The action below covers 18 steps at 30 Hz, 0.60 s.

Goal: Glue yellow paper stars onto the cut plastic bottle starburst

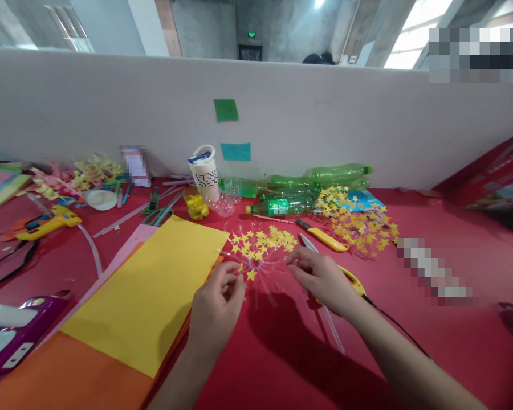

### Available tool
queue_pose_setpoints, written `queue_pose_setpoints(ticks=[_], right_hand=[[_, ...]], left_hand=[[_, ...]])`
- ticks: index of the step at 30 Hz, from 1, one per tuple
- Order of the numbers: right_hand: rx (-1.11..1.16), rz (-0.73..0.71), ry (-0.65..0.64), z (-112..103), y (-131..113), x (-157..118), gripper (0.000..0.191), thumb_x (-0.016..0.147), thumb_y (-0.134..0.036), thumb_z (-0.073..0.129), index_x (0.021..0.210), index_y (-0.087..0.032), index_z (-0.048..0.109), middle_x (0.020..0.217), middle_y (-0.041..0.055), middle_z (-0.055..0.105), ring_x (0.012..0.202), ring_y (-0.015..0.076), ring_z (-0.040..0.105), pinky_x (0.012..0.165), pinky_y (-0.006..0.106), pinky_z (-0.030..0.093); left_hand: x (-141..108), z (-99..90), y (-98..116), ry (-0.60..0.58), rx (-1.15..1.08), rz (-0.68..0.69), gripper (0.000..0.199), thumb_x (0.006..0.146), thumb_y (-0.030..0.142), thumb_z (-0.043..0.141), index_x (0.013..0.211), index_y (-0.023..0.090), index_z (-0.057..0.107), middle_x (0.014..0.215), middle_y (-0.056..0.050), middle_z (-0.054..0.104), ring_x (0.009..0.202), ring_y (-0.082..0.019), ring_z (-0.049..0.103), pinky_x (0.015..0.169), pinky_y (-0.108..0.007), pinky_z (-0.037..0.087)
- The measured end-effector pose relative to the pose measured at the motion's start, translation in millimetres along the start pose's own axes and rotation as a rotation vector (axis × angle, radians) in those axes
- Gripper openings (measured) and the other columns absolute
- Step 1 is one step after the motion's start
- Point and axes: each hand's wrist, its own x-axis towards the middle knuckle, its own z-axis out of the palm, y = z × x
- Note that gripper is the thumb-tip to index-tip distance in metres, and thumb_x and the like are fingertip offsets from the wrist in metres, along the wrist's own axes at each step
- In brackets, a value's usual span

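A clear plastic piece with thin strips spread out like a flower (255, 264) lies on the red table, with small yellow stars (260, 242) on its far side. My left hand (220, 293) is at its left edge, fingers curled with thumb and fingertips close together; whether anything is between them is too small to tell. To the right, my right hand (318, 276) hovers by the strip ends, its fingers bent and thumb near the fingertips, and any strip there is too thin to make out. One larger star (251, 275) rests on a near strip.
Yellow paper (154, 290) covers orange sheets at left. A yellow glue gun (353, 280) and scissors (310, 244) lie by my right hand, a cutter (327, 237) beyond. Green bottles (290, 202), a cup (205, 173) and star-covered pieces (361, 225) stand or lie farther back.
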Motion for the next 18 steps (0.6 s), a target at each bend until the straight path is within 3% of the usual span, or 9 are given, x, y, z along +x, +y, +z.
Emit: queue_pose_setpoints(ticks=[4,8,14,16,18], right_hand=[[0.039,0.023,0.008,2.6,4.6,3.1,0.01,0.082,-0.028,0.054,0.076,-0.022,0.049,0.049,-0.0073,0.049,0.045,0.0109,0.048,0.047,0.022,0.033],[0.017,0.004,-0.041,4.8,4.8,5.9,0.021,0.089,-0.03,0.046,0.07,-0.022,0.048,0.054,-0.0039,0.056,0.047,0.0116,0.052,0.051,0.023,0.037],[-0.261,-0.074,0.19,-9.0,17.8,14.3,0.036,0.093,-0.04,0.038,0.061,-0.022,0.035,0.053,-0.0042,0.044,0.05,0.0124,0.044,0.048,0.024,0.029],[-0.268,-0.062,0.185,-16.3,27.9,22.0,0.035,0.093,-0.037,0.039,0.061,-0.022,0.037,0.051,-0.0046,0.046,0.049,0.012,0.046,0.048,0.023,0.031],[-0.29,-0.06,0.161,-22.9,38.0,33.0,0.022,0.091,-0.029,0.044,0.071,-0.021,0.046,0.055,-0.0046,0.053,0.051,0.0118,0.052,0.05,0.022,0.036]], left_hand=[[4.4,-5.9,-0.4,0.051,-0.018,0.015,0.017,0.08,0.035,0.054,0.091,0.021,0.055,0.06,0.003,0.058,0.047,-0.012,0.055,0.05,-0.023,0.047],[8.4,-9.6,-0.9,0.067,-0.057,-0.009,0.018,0.079,0.036,0.056,0.09,0.022,0.054,0.06,0.004,0.057,0.048,-0.011,0.053,0.05,-0.023,0.046],[9.6,-11.0,8.9,0.05,-0.152,-0.022,0.019,0.079,0.035,0.058,0.091,0.02,0.055,0.061,0.004,0.058,0.047,-0.011,0.053,0.047,-0.022,0.047],[11.8,-9.6,16.9,0.051,-0.171,-0.004,0.019,0.078,0.034,0.059,0.091,0.02,0.056,0.061,0.004,0.058,0.046,-0.01,0.053,0.045,-0.02,0.046],[16.0,-6.2,27.8,0.057,-0.192,0.026,0.018,0.078,0.033,0.059,0.09,0.019,0.057,0.061,0.003,0.059,0.046,-0.009,0.053,0.043,-0.019,0.045]])
